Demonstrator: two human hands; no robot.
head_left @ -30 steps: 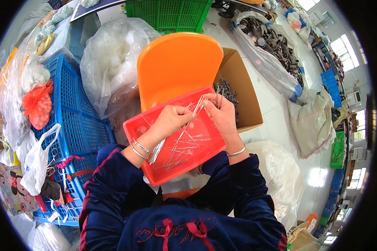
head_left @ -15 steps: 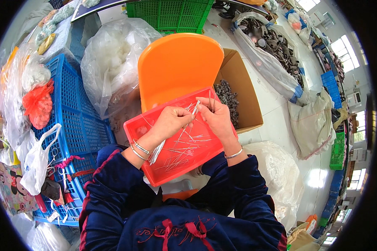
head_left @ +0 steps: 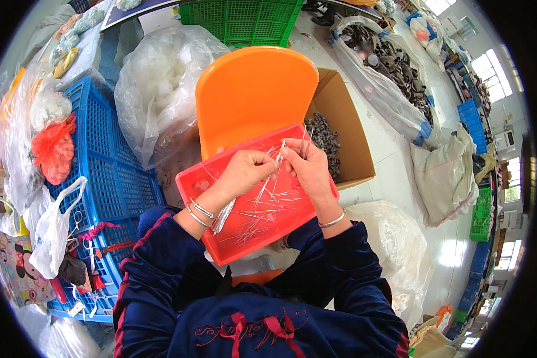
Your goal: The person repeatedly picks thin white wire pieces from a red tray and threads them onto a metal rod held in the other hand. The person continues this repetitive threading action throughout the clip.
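Over a red plastic tray (head_left: 304, 218) on my lap, both hands come together. My left hand (head_left: 244, 173) is closed, pinching thin pale wires (head_left: 280, 156) between thumb and fingers. My right hand (head_left: 310, 173) pinches the upper part of the same wires. A slim two-pronged metal tool (head_left: 305, 142), perhaps tweezers, sticks up from between its fingers. Loose thin wires (head_left: 253, 224) lie criss-crossed in the tray. Beside my left wrist lies a thicker bundle of white strips (head_left: 223, 217), partly hidden by the wrist.
An orange chair (head_left: 256, 95) stands just beyond the tray, with a cardboard box (head_left: 352, 143) of grey fluffy pieces on its right. Blue crates (head_left: 110, 173) hung with bags and scissors rise at my left. Clear plastic bags (head_left: 394, 250) flank me.
Both hands keep their pinch and barely shift. The metal tool in my right hand tilts slightly to the right, and some loose wires under the hands lie differently.
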